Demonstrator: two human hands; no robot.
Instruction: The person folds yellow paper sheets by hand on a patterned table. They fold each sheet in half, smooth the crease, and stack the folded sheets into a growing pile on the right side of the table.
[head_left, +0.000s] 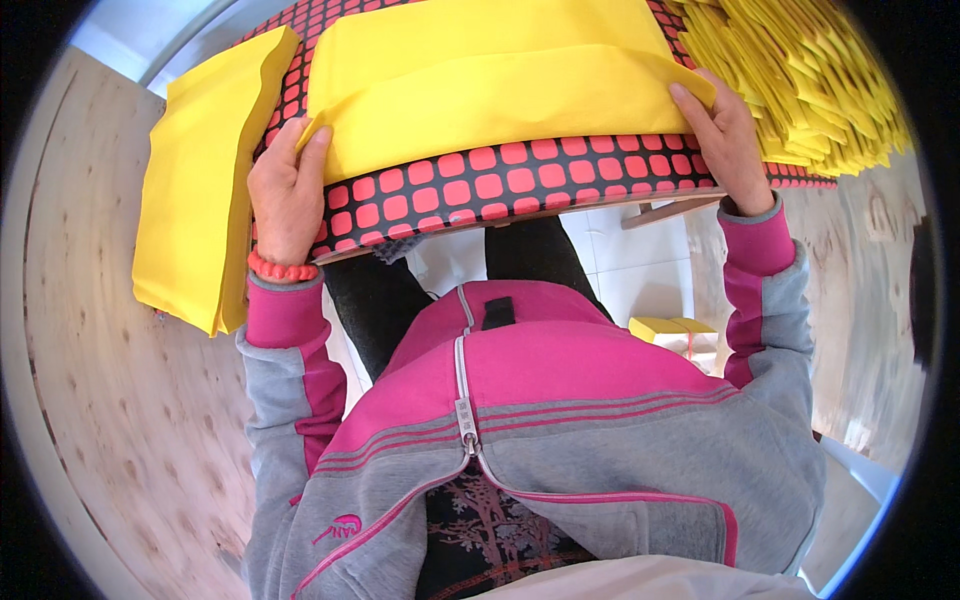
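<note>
A large yellow sheet [480, 110], which looks like paper, lies on the table with its near edge turned over into a broad fold. My left hand [287, 180] pinches the left end of that fold between thumb and fingers. At the right end, my right hand [728, 135] grips the other corner, thumb on top and fingers partly hidden. Left of my left hand, a stack of flat yellow sheets [200, 180] hangs over the table's edge. Beyond my right hand, many folded yellow pieces [800, 80] are heaped in a thick pile.
The table top [450, 190] has a red-and-black checked cover and a curved front edge close to my body. A wooden board [130, 430] stands at the left, and another wooden panel [865, 270] at the right. Below the table, a yellow-topped bundle [675, 332] sits on white floor tiles.
</note>
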